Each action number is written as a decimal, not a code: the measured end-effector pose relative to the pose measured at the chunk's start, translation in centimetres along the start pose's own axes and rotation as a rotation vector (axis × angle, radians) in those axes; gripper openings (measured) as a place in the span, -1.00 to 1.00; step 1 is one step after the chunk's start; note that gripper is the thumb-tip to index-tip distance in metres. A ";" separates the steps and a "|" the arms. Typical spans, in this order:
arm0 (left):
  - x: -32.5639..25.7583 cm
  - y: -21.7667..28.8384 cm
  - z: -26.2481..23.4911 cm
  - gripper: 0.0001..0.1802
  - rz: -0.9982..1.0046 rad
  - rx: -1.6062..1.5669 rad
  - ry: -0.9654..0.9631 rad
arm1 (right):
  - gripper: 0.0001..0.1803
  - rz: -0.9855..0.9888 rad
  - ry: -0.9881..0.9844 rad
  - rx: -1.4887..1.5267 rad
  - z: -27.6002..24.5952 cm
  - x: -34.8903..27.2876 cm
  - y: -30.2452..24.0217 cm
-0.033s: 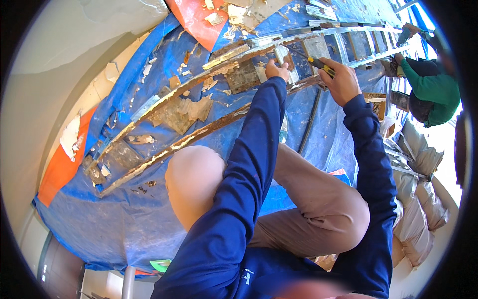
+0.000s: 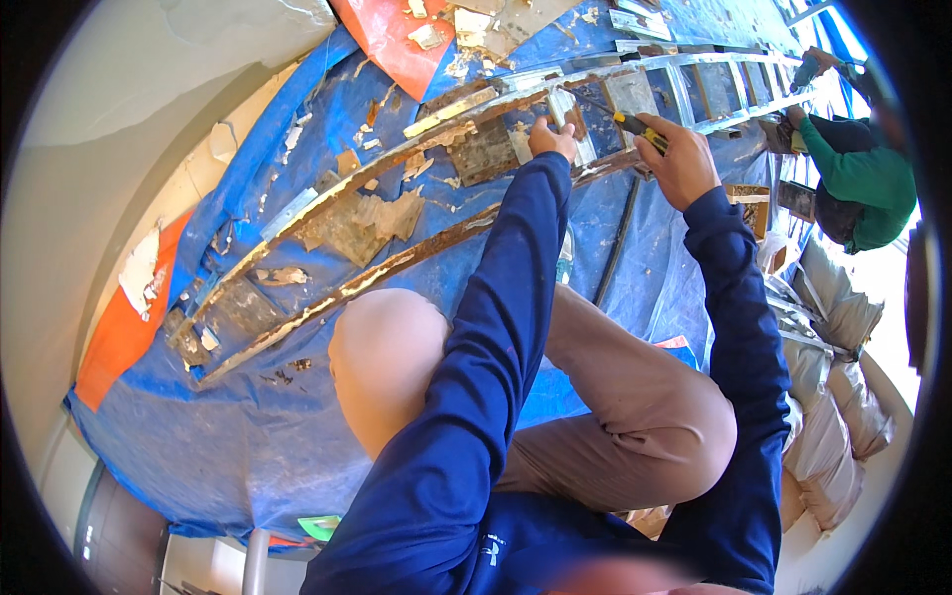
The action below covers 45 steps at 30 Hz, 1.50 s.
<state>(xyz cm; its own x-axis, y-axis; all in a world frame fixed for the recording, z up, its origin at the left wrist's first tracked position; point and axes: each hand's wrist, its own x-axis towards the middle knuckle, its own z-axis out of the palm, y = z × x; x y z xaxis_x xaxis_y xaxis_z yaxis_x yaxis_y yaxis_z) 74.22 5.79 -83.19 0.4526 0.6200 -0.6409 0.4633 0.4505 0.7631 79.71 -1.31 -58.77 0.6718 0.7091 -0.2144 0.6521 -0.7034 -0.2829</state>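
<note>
hands at upper centre: left hand (image 2: 551,137) grips a pale scrap (image 2: 560,107) on the ladder-like frame (image 2: 416,149); right hand (image 2: 679,159) clasps a yellow-handled tool (image 2: 635,124).

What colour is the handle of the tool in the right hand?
Yellow and black, seen in the head view: the tool handle sticks out of the right hand.

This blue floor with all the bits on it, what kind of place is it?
Probably a room being repaired or stripped. A blue tarp covers the floor, flakes of old paint lie about, and the right hand holds a yellow-handled tool against a long worn frame.
</note>
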 end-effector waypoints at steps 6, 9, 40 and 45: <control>-0.1 0.2 -0.2 -0.60 -0.036 -0.023 -0.025 | -0.63 0.000 -0.029 -0.007 0.0 0.5 -0.1; 0.1 -0.1 -0.1 -0.61 -0.021 0.009 -0.016 | -0.62 0.006 -0.036 -0.006 0.2 0.4 -0.2; 0.8 -1.6 0.8 -0.53 0.055 0.024 0.073 | -0.66 0.029 -0.271 -0.378 -0.8 5.0 0.3; 0.7 -1.3 0.6 -0.53 -0.012 -0.021 -0.009 | -0.57 -0.080 -0.362 -0.554 -1.9 11.2 0.3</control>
<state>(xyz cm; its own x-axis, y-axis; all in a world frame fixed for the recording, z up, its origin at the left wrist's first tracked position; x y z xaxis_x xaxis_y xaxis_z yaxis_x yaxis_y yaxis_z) 74.36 5.24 -84.64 0.4536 0.6090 -0.6507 0.4531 0.4711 0.7568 88.12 6.32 -59.52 0.5169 0.6641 -0.5401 0.8438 -0.5015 0.1910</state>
